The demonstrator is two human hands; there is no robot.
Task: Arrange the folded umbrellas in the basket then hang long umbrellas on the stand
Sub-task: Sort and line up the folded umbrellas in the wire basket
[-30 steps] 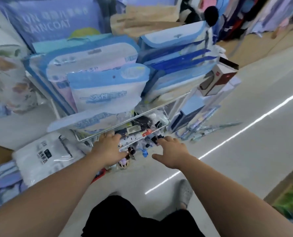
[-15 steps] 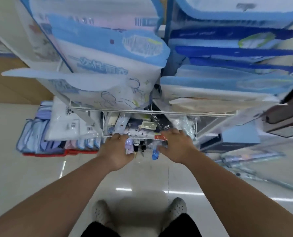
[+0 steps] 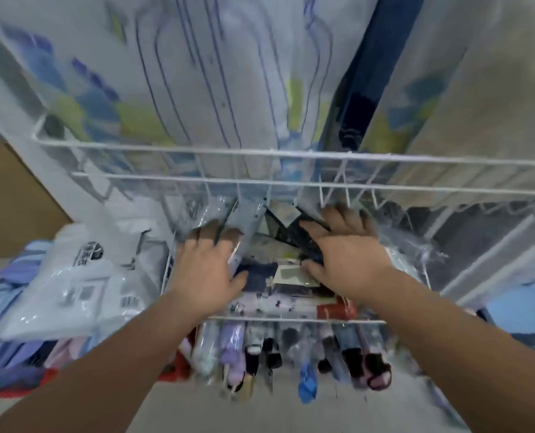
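A white wire basket (image 3: 291, 320) holds several folded umbrellas in clear plastic sleeves. More folded umbrellas (image 3: 232, 348) poke out under its front rim, handles toward me. My left hand (image 3: 203, 270) lies inside the basket on the left, fingers stretched over the plastic-wrapped umbrellas and pressing on them. My right hand (image 3: 347, 254) is inside on the right. A black folded umbrella (image 3: 297, 235) runs between its thumb and fingers, and it appears to grip it. The view is blurred. No long umbrellas or stand show.
An upper wire shelf (image 3: 291, 156) sits just above my hands, loaded with blue and white raincoat packets (image 3: 216, 89). White bagged goods (image 3: 72, 276) pile up on the left over blue bags. Pale floor (image 3: 260, 410) lies below the basket.
The view has dropped and closed in on the basket. Both hands have moved from the front rim deeper into it, onto the wrapped umbrellas.
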